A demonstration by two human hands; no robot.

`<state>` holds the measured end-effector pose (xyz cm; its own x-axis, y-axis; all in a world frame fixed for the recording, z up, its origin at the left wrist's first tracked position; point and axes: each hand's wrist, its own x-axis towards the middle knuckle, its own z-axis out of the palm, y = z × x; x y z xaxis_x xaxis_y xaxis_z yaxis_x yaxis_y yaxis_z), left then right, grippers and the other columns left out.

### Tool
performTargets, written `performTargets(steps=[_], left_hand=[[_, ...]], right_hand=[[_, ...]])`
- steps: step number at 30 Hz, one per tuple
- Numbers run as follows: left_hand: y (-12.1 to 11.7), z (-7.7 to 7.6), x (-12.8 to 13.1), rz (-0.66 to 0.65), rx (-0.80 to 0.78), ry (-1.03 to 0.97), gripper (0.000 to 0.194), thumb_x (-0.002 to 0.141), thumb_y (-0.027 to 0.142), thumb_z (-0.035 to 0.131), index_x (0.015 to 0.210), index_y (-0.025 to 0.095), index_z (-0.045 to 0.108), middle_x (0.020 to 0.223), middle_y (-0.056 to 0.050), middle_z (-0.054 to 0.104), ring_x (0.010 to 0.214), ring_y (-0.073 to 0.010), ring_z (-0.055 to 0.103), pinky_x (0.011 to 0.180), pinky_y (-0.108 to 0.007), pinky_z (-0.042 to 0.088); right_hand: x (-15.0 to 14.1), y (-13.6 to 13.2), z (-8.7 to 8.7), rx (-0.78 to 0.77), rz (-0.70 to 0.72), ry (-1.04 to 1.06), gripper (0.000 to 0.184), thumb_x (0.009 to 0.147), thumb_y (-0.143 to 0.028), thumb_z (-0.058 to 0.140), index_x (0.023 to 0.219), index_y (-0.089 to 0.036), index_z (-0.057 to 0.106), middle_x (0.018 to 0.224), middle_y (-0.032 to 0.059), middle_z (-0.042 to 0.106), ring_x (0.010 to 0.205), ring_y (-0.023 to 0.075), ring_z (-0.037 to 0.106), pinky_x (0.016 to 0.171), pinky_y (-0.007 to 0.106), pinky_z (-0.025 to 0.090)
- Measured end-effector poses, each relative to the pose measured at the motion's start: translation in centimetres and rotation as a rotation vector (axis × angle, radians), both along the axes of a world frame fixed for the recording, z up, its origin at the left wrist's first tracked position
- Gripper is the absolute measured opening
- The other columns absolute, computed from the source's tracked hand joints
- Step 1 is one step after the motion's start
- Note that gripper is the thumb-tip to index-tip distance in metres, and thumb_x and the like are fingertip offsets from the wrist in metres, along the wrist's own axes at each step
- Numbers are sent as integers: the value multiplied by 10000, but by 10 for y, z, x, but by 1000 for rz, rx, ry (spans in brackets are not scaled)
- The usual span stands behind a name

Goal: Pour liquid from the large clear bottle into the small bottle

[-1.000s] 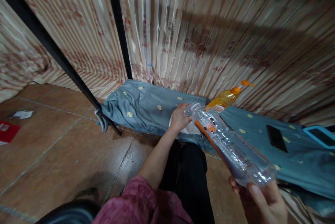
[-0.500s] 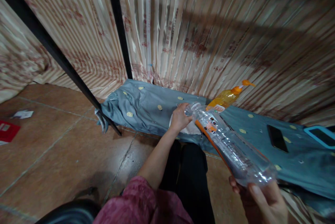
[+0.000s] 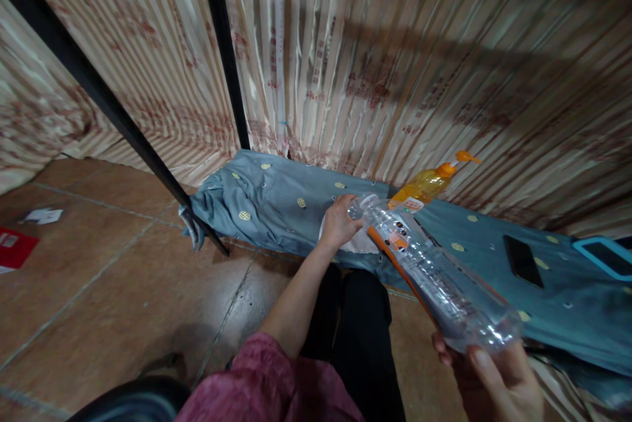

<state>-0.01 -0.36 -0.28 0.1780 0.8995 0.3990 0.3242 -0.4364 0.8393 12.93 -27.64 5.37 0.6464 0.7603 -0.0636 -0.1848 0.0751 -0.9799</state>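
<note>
A large clear plastic bottle [image 3: 444,277] with an orange-and-white label slants across my view, its neck toward the far left and its base toward me. My right hand [image 3: 498,376] grips the base, thumb on top. At the neck end my left hand [image 3: 342,219] is closed, with a small clear rounded piece showing by its fingertips; whether this is part of the bottle I cannot tell. Under the left hand lies a white cloth or paper [image 3: 363,243]. Just behind the neck stands an orange pump bottle [image 3: 422,186] with yellow-orange liquid, partly hidden.
A blue-grey cloth with pineapple prints [image 3: 276,195] covers the low surface. On its right lie a black phone [image 3: 523,261] and a light-blue framed object [image 3: 605,257]. Black poles [image 3: 99,89] stand at left before a striped curtain [image 3: 345,66]. A red item [image 3: 14,247] is on the tiled floor.
Almost nothing differs. Both hands and the clear bottle keep the same place and tilt.
</note>
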Motion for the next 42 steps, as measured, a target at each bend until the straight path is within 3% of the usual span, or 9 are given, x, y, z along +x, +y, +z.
performTargets(steps=[36,42], left_hand=[[1,-2,0,-8,14,-20,363,761,228,822,1086,208,662,1103,-69,744,1074,-251,711,972,-354,561],[0,0,0,-14,8,-20,378,759,236,823,1097,192,659,1117,-83,742,1087,-259,711,995,-368,556]], right_hand=[[-4,1,2,-16,-50,-7,578,720,-352,906,1242,-265,674,920,41,734,633,170,679,558,255,558],[-6,1,6,-28,-43,12,646,690,-370,924,1268,-270,655,891,33,736,618,164,665,567,256,563]])
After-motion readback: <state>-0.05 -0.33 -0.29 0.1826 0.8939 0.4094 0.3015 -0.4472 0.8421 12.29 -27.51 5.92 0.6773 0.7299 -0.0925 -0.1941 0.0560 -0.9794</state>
